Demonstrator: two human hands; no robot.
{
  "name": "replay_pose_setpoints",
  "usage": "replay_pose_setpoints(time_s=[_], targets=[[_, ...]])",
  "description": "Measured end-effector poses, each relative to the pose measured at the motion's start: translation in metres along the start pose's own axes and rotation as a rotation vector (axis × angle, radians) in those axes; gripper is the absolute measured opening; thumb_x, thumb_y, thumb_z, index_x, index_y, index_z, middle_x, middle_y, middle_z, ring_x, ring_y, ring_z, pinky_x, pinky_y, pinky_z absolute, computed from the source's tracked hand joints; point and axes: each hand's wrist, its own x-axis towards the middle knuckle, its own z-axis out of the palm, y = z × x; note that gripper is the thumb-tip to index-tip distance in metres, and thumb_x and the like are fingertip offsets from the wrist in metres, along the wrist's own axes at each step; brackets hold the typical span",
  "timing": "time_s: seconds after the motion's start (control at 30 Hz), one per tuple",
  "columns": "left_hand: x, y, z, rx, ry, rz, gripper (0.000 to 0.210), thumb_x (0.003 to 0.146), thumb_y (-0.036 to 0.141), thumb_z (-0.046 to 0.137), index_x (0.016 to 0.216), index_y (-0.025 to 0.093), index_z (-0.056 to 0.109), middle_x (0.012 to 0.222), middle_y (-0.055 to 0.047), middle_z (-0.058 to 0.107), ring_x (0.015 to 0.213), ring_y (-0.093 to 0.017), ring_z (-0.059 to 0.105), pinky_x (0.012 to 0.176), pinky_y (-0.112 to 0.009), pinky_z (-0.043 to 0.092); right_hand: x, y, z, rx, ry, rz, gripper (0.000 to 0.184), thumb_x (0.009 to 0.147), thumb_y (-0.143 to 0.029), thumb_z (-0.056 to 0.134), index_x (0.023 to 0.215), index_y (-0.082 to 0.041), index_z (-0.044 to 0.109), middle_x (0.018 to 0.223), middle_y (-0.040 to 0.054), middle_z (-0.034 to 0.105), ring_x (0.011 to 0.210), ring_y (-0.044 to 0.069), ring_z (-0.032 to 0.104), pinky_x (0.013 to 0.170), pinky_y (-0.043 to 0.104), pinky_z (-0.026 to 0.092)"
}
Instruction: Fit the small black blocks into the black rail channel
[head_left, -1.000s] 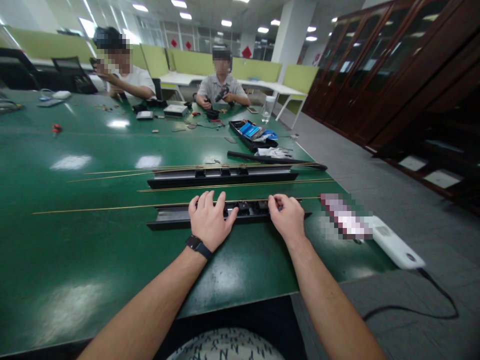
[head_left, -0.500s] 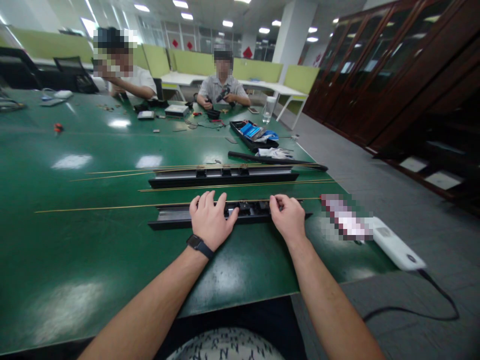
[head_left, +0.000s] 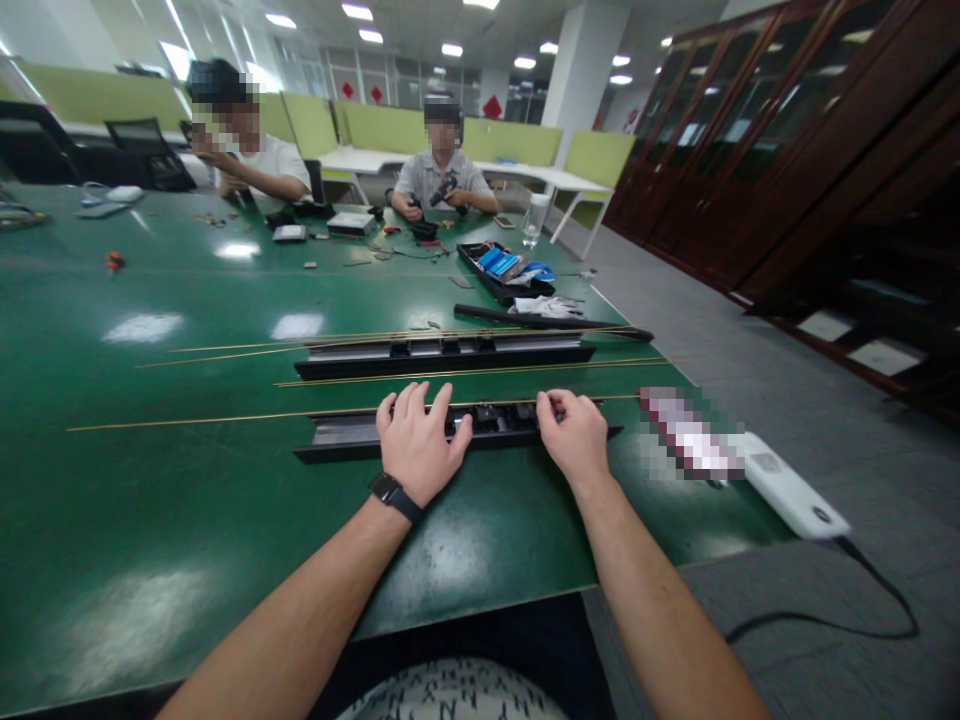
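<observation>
While the left hand (head_left: 417, 442) lies spread over the black rail (head_left: 339, 453), a bump could roll the gold rod (head_left: 187, 421); the right hand (head_left: 576, 435) curls, its hold hidden.

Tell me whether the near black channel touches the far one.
Apart: the head view shows green tabletop between the near channel and the far channel.

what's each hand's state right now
Left hand: open, spread over the near black rail.
Right hand: pinched closed near the rail's right end; whether holding anything cannot be told.
</observation>
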Motion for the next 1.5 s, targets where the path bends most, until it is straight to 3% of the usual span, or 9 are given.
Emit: replay_pose_setpoints(time_s=[0.3, 0.6, 1.5], targets=[[0.0008, 0.0031, -0.0072, 0.037, -0.031, 0.014, 0.059, 0.093, 0.067, 0.063, 0.136, 0.027, 0.071, 0.144, -0.021, 0.064, 0.146, -0.04, 0.047, 0.12, -0.066, 0.024, -0.0005, -0.0002, -0.0006, 0.003, 0.001, -0.008, 0.033, 0.1, -0.046, 0.055, 0.088, -0.022, 0.076, 0.075, 0.0041, 0.072, 0.076, 0.021, 0.06, 0.077, 0.033, 0.043], [0.004, 0.0088, -0.0014, 0.002, -0.104, 0.075, 0.05, 0.097, 0.063, 0.06, 0.136, 0.033, 0.071, 0.145, -0.018, 0.065, 0.145, -0.039, 0.048, 0.118, -0.066, 0.025, -0.0001, 0.0005, 0.0015, -0.006, 0.012, -0.023, 0.033, 0.101, -0.045, 0.055, 0.089, -0.022, 0.076, 0.075, 0.0037, 0.072, 0.074, 0.02, 0.06, 0.076, 0.033, 0.043], [0.0058, 0.0085, -0.0035, -0.032, -0.182, 0.052, 0.037, 0.099, 0.054, 0.062, 0.13, 0.037, 0.071, 0.148, -0.012, 0.063, 0.143, -0.037, 0.049, 0.115, -0.065, 0.027, 0.0, 0.0014, 0.0019, 0.002, 0.01, -0.028, 0.032, 0.101, -0.044, 0.057, 0.088, -0.021, 0.076, 0.074, 0.0031, 0.071, 0.074, 0.02, 0.059, 0.076, 0.033, 0.042]])
